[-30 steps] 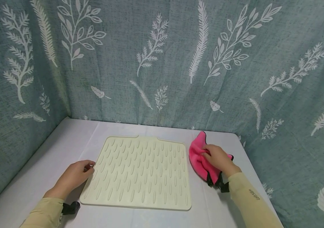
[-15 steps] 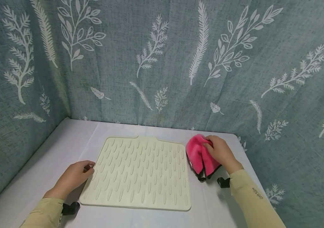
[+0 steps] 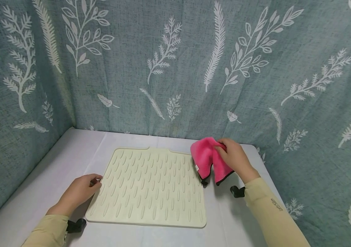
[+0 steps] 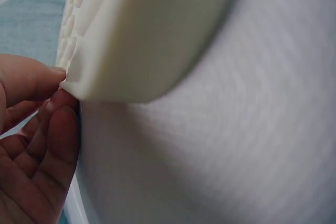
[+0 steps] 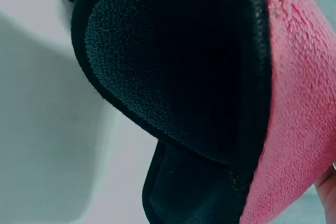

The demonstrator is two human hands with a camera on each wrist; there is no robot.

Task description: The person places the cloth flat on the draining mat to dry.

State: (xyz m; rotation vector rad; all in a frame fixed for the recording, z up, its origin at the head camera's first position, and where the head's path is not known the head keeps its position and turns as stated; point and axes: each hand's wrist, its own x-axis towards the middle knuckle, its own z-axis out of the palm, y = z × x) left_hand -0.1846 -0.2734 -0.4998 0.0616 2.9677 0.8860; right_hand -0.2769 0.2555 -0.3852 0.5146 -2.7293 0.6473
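Note:
My left hand (image 3: 81,191) pinches the left edge of a cream mat (image 3: 147,187) with raised oval ridges. In the left wrist view the thumb (image 4: 31,80) lies on the mat's top side, with a finger under the rim. My right hand (image 3: 234,156) grips a pink plush cloth (image 3: 204,156) with black edging, which hangs in folds and overlaps the mat's upper right corner in the head view. Up close in the right wrist view the cloth (image 5: 302,87) shows a dark underside (image 5: 173,66). Most of the right hand is hidden there behind the cloth.
The mat lies on a table covered with white cloth (image 3: 169,236). A blue-green curtain with white leaf prints (image 3: 126,68) stands behind the table and at both sides. Black wrist mounts (image 3: 76,226) sit at both sleeves.
The right hand has carried the pink cloth leftward and a little up, from beside the mat to over its right edge. The left hand has stayed at the mat's left edge.

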